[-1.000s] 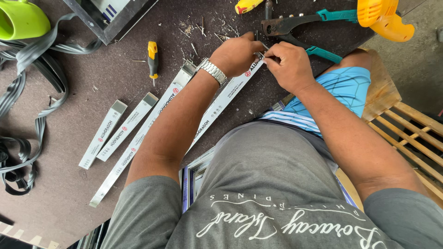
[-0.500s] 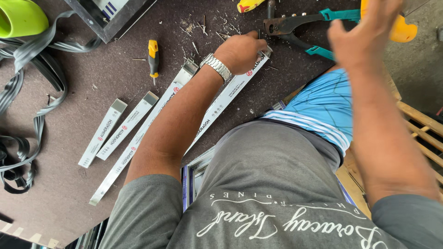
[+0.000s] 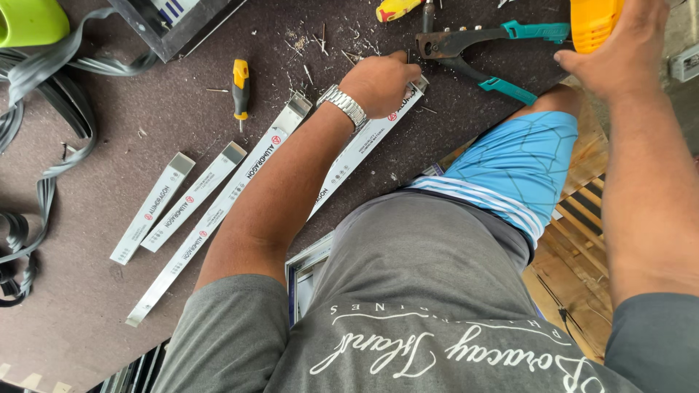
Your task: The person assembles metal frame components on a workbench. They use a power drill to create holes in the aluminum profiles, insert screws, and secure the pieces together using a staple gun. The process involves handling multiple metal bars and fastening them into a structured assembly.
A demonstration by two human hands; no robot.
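My left hand (image 3: 382,80), with a metal watch on its wrist, is closed over the far end of a long white aluminium strip (image 3: 355,159) that lies slanted on the dark board (image 3: 95,124). My right hand (image 3: 619,47) reaches to the top right and grips a yellow power tool (image 3: 591,22), most of it hidden by the hand and the frame's edge. A hand riveter with teal handles (image 3: 473,42) lies between the two hands.
Three more white aluminium strips (image 3: 218,207) lie side by side at the left. A small yellow screwdriver (image 3: 239,78) and metal shavings lie near them. Grey rubber gasket (image 3: 51,164) coils at the left edge beside a green object (image 3: 29,18). Wooden slats (image 3: 582,240) stand at the right.
My right hand left the strip's end, where both hands were together, and swung up to the right onto the yellow power tool. My left hand stayed on the strip.
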